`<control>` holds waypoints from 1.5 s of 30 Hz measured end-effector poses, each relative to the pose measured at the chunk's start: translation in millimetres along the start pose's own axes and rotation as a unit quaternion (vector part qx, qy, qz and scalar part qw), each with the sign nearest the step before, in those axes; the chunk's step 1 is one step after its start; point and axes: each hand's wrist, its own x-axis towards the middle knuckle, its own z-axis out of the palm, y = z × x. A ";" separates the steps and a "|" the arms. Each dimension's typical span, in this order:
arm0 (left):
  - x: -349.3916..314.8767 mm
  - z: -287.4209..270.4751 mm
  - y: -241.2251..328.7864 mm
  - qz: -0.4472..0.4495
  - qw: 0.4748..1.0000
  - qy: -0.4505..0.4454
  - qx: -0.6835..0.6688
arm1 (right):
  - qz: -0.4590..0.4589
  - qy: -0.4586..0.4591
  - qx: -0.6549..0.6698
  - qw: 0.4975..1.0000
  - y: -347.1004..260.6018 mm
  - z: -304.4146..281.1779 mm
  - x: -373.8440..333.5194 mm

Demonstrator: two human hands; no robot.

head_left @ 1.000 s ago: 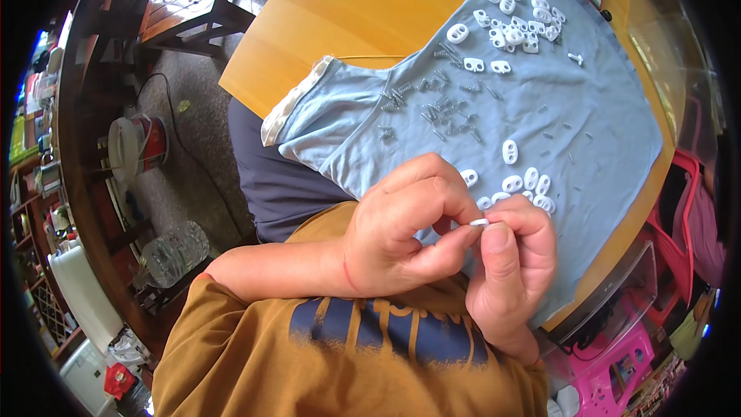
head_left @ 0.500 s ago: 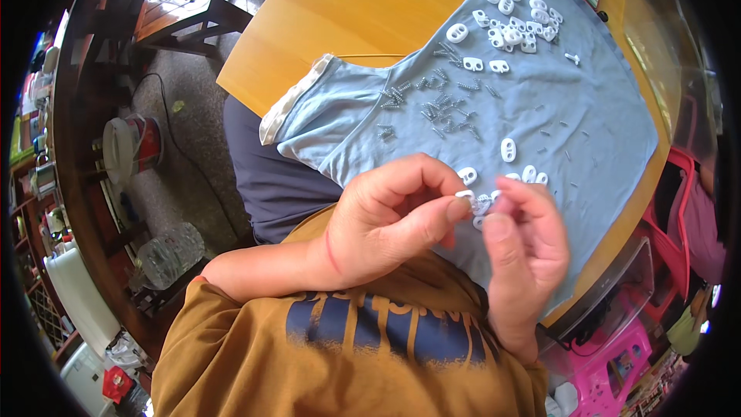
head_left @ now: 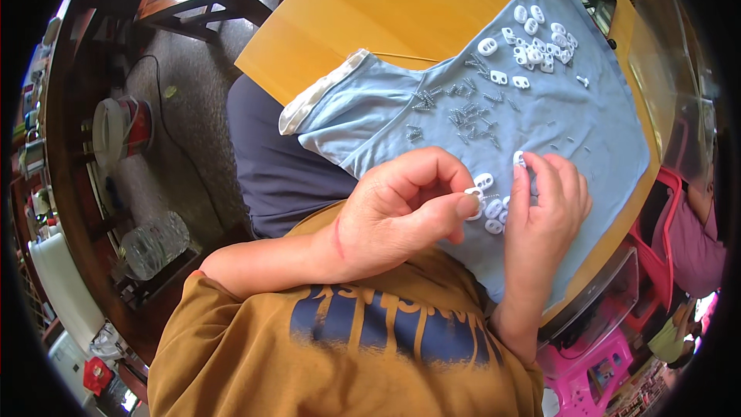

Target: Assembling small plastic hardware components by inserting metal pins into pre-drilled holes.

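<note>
Between thumb and forefinger, my left hand (head_left: 405, 212) pinches a small white plastic cord-lock part (head_left: 473, 194). A thin metal spring (head_left: 492, 196) shows just beside it; whether it is seated in that part I cannot tell. My right hand (head_left: 549, 205), a short way off to the right, holds a white two-hole cord-lock piece (head_left: 519, 159) at its fingertips. Several more white cord-lock pieces (head_left: 494, 225) lie on the blue cloth (head_left: 432, 127) right between the hands.
Farther back on the cloth are a heap of white cord-lock parts (head_left: 534, 52) and a scatter of dark springs (head_left: 467, 117). The cloth covers part of a yellow table (head_left: 340, 19). A phone (head_left: 598, 4) lies at the far right. A pink plastic stool (head_left: 590, 382) stands at lower right.
My right hand has drawn apart from the left, up and to the right, and now holds a two-hole piece. My left hand keeps its pinch. The view has shifted slightly.
</note>
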 end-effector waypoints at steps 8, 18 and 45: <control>0.3 -3.2 -0.7 0.002 1.000 -0.009 0.001 | -0.027 0.012 0.059 0.998 -0.6 8.8 -0.6; 4.7 4.3 7.8 -0.032 0.997 -0.049 -0.042 | 0.339 -0.130 0.722 0.589 -2.7 -20.6 -3.0; 8.1 7.8 4.3 -0.045 0.997 -0.048 0.035 | 0.280 -0.116 0.735 0.607 -12.8 -27.8 -5.3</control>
